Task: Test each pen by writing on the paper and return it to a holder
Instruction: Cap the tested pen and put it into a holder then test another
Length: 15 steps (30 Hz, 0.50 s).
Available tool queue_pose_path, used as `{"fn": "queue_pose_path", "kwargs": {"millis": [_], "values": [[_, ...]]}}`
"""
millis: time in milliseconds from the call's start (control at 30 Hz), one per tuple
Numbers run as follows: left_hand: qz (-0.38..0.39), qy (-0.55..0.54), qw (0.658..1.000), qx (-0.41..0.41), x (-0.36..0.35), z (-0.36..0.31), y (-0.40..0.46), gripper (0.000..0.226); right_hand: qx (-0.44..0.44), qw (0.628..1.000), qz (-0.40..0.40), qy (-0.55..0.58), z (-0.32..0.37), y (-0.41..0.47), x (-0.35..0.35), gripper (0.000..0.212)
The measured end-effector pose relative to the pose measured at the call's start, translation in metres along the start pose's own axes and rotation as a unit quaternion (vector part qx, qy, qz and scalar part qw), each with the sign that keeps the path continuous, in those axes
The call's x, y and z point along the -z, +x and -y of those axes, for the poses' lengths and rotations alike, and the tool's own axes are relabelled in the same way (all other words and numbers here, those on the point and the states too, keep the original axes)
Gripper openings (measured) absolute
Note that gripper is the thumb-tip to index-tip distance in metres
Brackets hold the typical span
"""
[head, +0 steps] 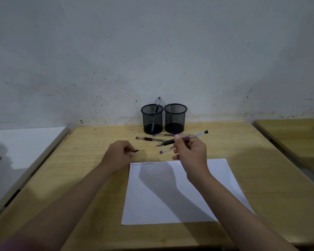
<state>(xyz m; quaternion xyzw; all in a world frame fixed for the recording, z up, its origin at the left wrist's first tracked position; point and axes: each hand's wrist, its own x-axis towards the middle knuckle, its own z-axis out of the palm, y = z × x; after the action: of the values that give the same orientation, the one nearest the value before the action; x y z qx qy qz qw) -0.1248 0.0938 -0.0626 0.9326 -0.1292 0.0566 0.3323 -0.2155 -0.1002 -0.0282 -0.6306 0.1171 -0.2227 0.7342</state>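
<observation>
Wooden desk [243,160] stands against a stained grey wall, seen from the head camera. Two mesh holders stand at the back; the left holder [152,118] already has one pen, the right holder [175,118] looks empty. On the paper [216,187] are two small words, so I judge the task is early. Three loose pens [149,138] wait on the desk. The right hand [190,153] grips an uncapped pen [184,138], tip pointing left, above the paper's far edge. The left hand [119,153] pinches a small dark piece, probably the cap [135,151].
</observation>
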Motion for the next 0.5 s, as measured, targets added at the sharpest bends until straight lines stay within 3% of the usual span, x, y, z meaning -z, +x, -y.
{"fn": "queue_pose_path", "kwargs": {"millis": [200,500], "values": [[-0.013,-0.148,0.986,-0.074,0.007,-0.047,-0.010,0.020,0.013,1.000,0.002,0.006,0.000,0.002,-0.002,0.014],[-0.024,-0.223,0.970,-0.096,0.010,-0.072,-0.020,0.023,0.060,0.998,-0.003,0.017,0.003,0.000,-0.002,0.010]]}}
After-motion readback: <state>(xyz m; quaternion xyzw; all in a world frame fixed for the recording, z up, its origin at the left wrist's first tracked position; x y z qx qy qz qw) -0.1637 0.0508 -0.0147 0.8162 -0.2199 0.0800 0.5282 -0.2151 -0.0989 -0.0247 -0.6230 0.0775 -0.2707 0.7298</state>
